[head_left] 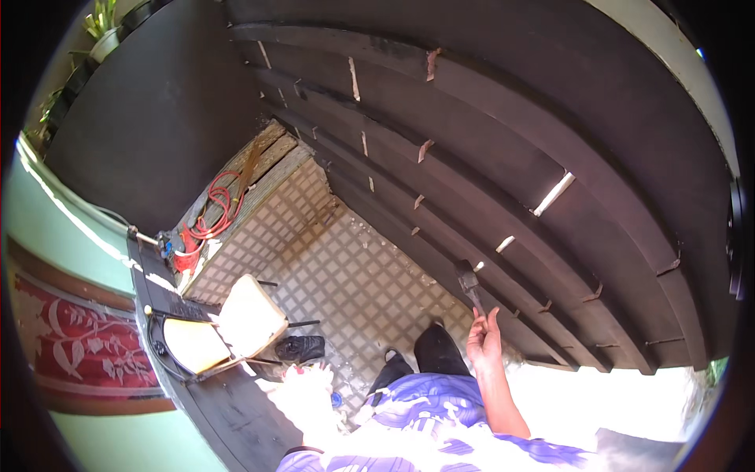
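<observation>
My right hand (484, 340) is closed round the handle of a paintbrush (467, 277). The brush's dark head points up and away, close to the lowest ledges of a dark brown, ribbed wall (487, 118). Whether the bristles touch the wall, I cannot tell. Glare washes out my left hand (308, 397), low and left of my body. Its fingers do not show clearly, and a small reddish spot lies at its far end. Near that hand is a small blue round thing (336, 400) whose kind I cannot make out.
A chair with a cream seat (252, 310) stands on the tiled floor (362, 259), with a black shoe (300, 348) beside it. Beyond, a tiled ledge topped with planks (277, 149) bears a coiled red hose (222, 206). Potted plants (104, 43) line the far left.
</observation>
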The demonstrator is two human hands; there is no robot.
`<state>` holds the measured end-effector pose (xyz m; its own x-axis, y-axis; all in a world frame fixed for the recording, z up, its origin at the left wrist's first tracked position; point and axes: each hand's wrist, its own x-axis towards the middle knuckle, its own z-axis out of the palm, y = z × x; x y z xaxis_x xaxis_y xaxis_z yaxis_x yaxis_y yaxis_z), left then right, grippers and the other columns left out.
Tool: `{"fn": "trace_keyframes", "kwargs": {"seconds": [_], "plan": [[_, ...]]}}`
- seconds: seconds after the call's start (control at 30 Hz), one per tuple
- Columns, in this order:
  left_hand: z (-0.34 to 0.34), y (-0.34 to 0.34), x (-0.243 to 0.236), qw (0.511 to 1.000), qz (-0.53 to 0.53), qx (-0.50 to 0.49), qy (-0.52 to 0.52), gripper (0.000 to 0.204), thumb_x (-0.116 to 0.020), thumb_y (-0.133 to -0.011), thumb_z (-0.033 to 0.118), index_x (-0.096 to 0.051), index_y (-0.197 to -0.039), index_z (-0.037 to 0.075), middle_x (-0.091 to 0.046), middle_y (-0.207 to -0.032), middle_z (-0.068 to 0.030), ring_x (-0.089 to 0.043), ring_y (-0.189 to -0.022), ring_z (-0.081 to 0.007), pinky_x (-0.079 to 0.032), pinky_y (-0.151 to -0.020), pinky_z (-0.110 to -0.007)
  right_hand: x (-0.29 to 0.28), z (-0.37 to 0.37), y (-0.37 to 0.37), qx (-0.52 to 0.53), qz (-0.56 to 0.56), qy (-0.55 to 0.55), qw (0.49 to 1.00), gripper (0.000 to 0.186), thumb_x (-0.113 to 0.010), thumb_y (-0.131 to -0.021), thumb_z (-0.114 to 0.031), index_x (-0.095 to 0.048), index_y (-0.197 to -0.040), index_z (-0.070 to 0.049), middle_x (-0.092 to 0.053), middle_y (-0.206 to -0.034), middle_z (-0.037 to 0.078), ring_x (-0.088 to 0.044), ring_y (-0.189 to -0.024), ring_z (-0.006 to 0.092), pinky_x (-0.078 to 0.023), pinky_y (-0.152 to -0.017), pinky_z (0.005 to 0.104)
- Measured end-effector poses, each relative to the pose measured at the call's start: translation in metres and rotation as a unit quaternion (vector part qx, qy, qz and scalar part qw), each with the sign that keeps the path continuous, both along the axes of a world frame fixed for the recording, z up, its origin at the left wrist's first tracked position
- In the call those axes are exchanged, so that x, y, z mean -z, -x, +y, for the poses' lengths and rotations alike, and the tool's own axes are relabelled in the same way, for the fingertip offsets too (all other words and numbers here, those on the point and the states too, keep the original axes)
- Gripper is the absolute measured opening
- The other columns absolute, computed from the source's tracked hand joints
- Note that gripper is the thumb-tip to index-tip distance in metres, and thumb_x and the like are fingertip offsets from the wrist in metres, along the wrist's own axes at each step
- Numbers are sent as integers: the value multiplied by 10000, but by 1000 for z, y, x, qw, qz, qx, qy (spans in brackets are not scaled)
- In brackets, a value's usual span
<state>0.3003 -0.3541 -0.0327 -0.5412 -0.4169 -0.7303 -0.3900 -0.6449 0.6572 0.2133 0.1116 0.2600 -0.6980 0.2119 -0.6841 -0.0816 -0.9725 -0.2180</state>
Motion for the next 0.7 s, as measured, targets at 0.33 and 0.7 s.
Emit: {"fn": "trace_keyframes", "kwargs": {"seconds": [0.33, 0.7], "plan": [[-1, 110, -22, 750, 51, 472, 461, 250, -634, -814, 87, -640, -1040, -18, -698, -942, -156, -675, -893, -243, -522, -798, -325, 0, -36, 89, -56, 73, 11, 996, 388, -648, -907, -110, -512, -1249, 12, -577, -1246, 203, -643, -789, 143, -537, -663, 198], [-56, 220, 13, 794, -19, 491, 357, 242, -558, -919, 188, -627, -1095, 38, -674, -1041, -131, -652, -819, -228, -523, -702, -346, -15, -63, 185, -207, 223, -42, 952, 502, -608, -900, -96, -434, -1362, -1, -499, -878, -7, -410, -664, 91, -391, -666, 265]]}}
